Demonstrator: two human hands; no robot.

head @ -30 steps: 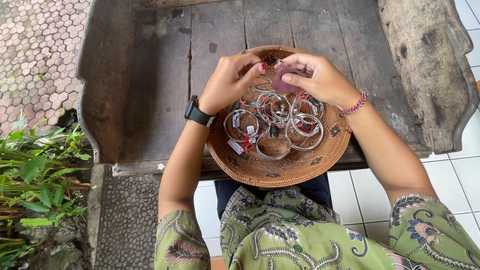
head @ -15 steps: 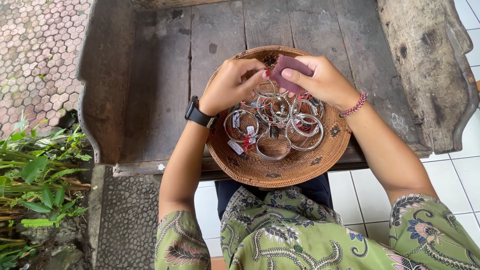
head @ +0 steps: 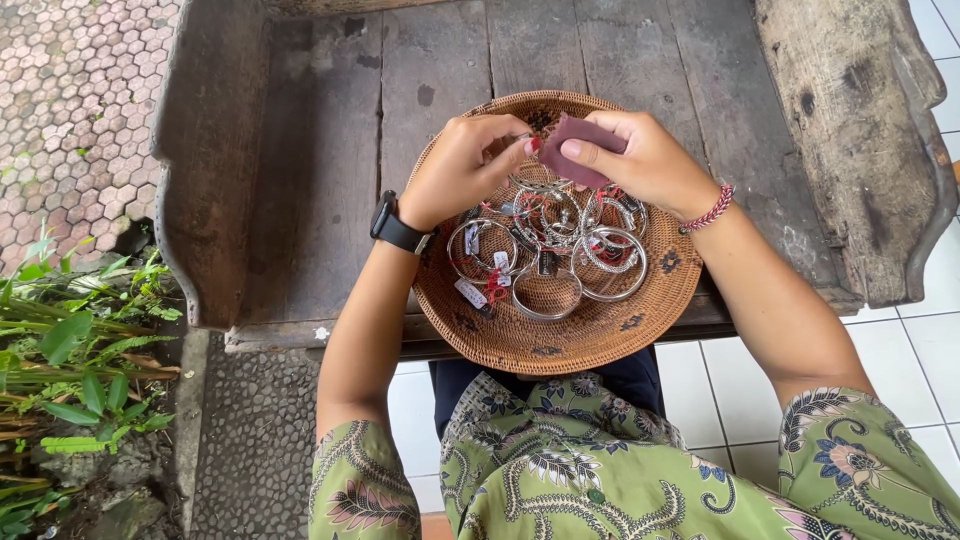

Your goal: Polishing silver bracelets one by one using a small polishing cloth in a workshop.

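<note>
Over basket [head: 600, 345], 12 o'clock rim: left hand [head: 465, 170] pinching small ring, right hand [head: 645, 160] gripping maroon cloth [head: 580, 135] against it; bracelets [head: 545, 245] heaped below.

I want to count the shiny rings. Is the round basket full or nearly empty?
Neither: the woven basket is partly filled. Silver bangles with small tags are piled in its middle, while the bare woven rim shows all around them.

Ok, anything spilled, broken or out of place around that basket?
Nothing stands out. The silver bangles all lie inside the round woven basket, none on the weathered wooden bench. The right hand holds a maroon cloth.
</note>
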